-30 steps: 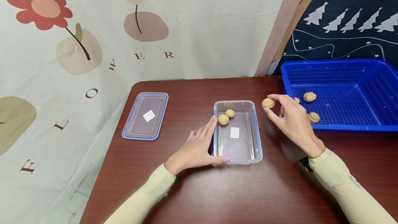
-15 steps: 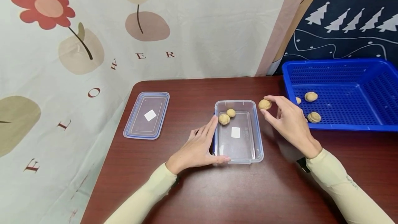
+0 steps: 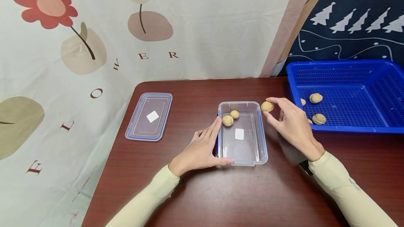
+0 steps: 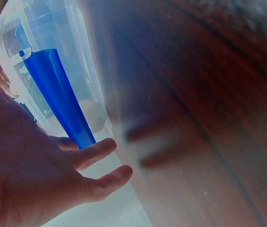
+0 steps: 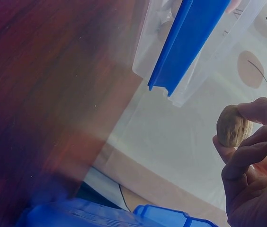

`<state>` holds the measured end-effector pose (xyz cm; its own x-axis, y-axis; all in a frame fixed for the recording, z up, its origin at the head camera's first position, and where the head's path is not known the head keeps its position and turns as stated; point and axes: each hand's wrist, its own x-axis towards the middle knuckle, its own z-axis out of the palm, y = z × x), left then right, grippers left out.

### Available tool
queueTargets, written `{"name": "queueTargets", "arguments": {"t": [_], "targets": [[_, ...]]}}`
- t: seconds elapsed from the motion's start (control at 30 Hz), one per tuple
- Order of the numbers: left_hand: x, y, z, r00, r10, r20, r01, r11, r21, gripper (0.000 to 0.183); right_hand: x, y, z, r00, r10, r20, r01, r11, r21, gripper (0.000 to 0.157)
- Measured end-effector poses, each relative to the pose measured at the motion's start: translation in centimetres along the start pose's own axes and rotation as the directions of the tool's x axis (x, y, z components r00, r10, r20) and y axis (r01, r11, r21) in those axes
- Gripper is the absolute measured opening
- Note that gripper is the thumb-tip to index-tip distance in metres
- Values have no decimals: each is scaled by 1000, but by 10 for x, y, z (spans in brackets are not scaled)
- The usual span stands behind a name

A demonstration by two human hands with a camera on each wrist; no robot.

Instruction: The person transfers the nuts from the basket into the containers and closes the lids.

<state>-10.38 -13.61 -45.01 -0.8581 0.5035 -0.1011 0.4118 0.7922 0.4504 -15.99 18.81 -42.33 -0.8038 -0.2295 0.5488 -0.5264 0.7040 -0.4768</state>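
Note:
My right hand point(image 3: 291, 123) pinches a walnut point(image 3: 267, 107) between thumb and fingers, just off the right rim of a clear plastic container point(image 3: 249, 150). In the right wrist view the walnut point(image 5: 233, 126) sits at the fingertips, apart from the container and its blue side clip point(image 5: 185, 47). Two walnuts point(image 3: 227, 120) lie inside the container, at its far left. My left hand point(image 3: 197, 150) rests against the container's left side, fingers extended and thumb on the near rim. The left wrist view shows a blue clip point(image 4: 57, 90) beside those fingers.
A blue basket point(image 3: 363, 129) with several walnuts point(image 3: 318, 118) stands at the right. The container's lid point(image 3: 149, 116) lies flat at the left of the brown table point(image 3: 202, 199). A printed cloth point(image 3: 214, 38) hangs behind the table's far edge.
My right hand has moved slightly left, bringing the pinched walnut from near the basket to beside the container's right rim. The left hand stays against the container.

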Motion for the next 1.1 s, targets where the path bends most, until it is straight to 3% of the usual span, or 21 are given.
{"name": "queueTargets", "arguments": {"t": [1.1], "targets": [[0, 1, -1, 1000, 5, -3, -5, 1000, -7, 138, 3, -3, 7, 999, -30, 34, 29, 999, 27, 49]]}}
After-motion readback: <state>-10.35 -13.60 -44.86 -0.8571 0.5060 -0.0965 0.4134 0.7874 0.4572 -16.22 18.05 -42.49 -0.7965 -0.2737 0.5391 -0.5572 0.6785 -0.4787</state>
